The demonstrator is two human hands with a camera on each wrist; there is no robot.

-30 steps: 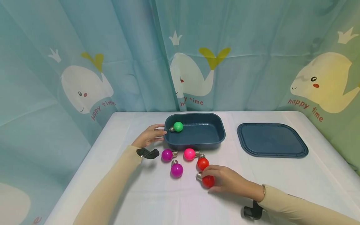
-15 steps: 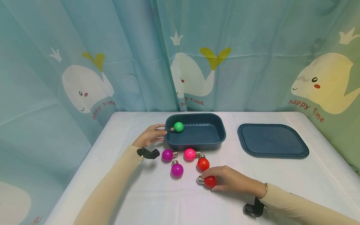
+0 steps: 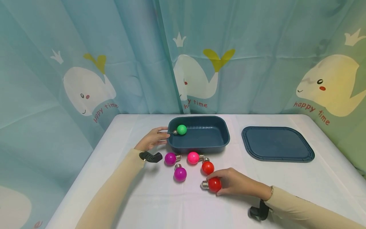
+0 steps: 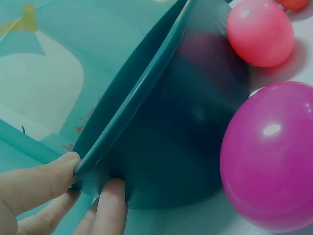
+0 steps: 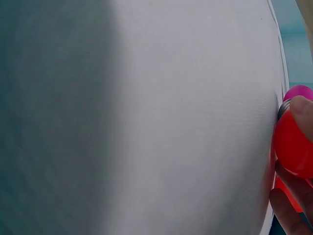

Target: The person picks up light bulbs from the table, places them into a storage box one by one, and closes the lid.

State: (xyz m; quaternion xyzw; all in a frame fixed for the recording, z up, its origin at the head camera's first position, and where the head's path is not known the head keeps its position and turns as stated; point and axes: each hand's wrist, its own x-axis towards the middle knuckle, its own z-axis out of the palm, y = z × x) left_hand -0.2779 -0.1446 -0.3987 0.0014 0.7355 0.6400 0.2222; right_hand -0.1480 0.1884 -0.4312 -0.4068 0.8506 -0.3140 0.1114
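Observation:
My right hand grips a red light bulb between thumb and fingers. The bulb lies low at the white table, its metal screw base pointing left. In the right wrist view that red bulb shows at the right edge, with fingertips around it. My left hand rests straight fingers against the left end of a dark blue box. A thumb touches the box rim in the left wrist view, other fingers lying on the outer wall. Inside the box, at its left, lies a green light bulb.
Before the box lie two purple bulbs, a pink bulb and a second red bulb, just beyond my right fingertips. A flat dark blue lid rests to the right. A whale-print curtain hangs behind the white table.
The red bulb in my right hand has shifted slightly right, and its screw base has swung from up-left to straight left. My left hand keeps its place at the box.

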